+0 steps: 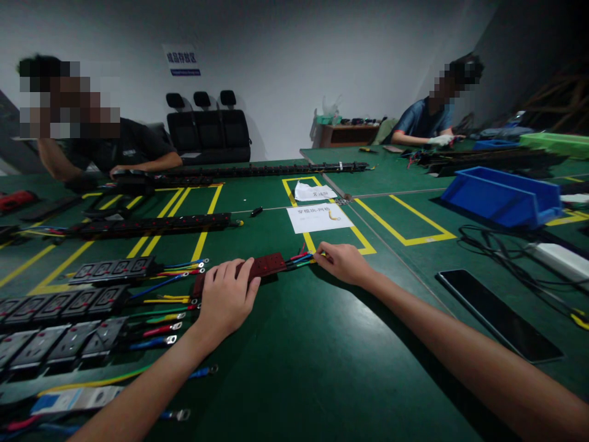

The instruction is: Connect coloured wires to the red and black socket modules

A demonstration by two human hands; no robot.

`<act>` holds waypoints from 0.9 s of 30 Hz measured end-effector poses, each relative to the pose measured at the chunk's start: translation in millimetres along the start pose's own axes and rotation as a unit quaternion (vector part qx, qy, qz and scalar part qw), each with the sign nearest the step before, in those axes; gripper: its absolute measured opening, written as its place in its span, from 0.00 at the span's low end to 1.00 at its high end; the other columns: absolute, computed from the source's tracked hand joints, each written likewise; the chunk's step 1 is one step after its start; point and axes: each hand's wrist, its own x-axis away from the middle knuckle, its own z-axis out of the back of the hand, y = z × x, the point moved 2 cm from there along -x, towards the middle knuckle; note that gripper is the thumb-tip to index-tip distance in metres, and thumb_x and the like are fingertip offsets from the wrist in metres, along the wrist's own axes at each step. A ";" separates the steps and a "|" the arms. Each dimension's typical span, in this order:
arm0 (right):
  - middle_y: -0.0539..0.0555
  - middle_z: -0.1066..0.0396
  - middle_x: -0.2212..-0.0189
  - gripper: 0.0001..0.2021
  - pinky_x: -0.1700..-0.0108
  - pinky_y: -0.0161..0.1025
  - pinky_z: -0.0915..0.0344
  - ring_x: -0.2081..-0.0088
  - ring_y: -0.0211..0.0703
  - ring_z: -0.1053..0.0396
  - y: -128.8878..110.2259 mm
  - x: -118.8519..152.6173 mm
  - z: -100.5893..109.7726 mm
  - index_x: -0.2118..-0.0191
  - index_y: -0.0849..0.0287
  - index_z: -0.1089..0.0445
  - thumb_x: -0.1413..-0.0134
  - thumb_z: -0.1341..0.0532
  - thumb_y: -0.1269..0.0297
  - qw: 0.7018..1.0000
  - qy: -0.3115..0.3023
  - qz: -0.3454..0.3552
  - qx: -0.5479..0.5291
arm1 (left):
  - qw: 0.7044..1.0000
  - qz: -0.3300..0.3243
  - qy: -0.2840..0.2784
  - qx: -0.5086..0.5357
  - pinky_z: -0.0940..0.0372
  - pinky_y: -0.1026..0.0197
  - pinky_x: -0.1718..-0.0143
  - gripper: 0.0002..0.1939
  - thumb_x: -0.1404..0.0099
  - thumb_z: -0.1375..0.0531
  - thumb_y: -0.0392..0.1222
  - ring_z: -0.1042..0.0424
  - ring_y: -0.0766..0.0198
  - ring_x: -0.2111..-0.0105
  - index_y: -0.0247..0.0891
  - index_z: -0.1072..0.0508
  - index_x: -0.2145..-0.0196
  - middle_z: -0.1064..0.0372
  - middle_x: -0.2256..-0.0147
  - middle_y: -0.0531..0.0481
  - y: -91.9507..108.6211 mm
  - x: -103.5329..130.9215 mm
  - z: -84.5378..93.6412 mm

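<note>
The socket module [262, 268] lies on the table [294, 368] at centre. Paper sheet [319, 218]: 12 o'clock, behind it. Bin [501, 196]: 2 o'clock. Socket strips [69, 319]: 9 o'clock. Phone [497, 314]: 4 o'clock.

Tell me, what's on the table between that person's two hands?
In the head view, a dark red socket module spans the gap: the left hand rests on its near end, and the right hand pinches its coloured wires.
</note>
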 end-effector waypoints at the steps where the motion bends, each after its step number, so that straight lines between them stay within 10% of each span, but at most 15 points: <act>1: 0.51 0.26 0.74 0.13 0.69 0.37 0.53 0.73 0.42 0.31 0.1 -0.1 0.0 0.62 0.54 0.28 0.30 0.44 0.54 1.000 0.000 0.000 0.001 | 1.000 0.000 0.001 0.000 0.37 0.37 0.44 0.27 0.23 0.52 0.51 0.29 0.41 0.46 0.34 0.28 0.37 0.27 0.44 0.34 -0.1 0.0 -0.1; 27: 0.50 0.26 0.75 0.13 0.69 0.37 0.52 0.73 0.42 0.30 0.2 0.0 0.3 0.62 0.54 0.28 0.30 0.45 0.54 1.000 0.004 0.008 -0.004 | 1.000 0.002 -0.001 0.007 0.37 0.37 0.45 0.27 0.22 0.52 0.52 0.29 0.41 0.45 0.34 0.28 0.37 0.27 0.44 0.34 -0.2 0.5 0.2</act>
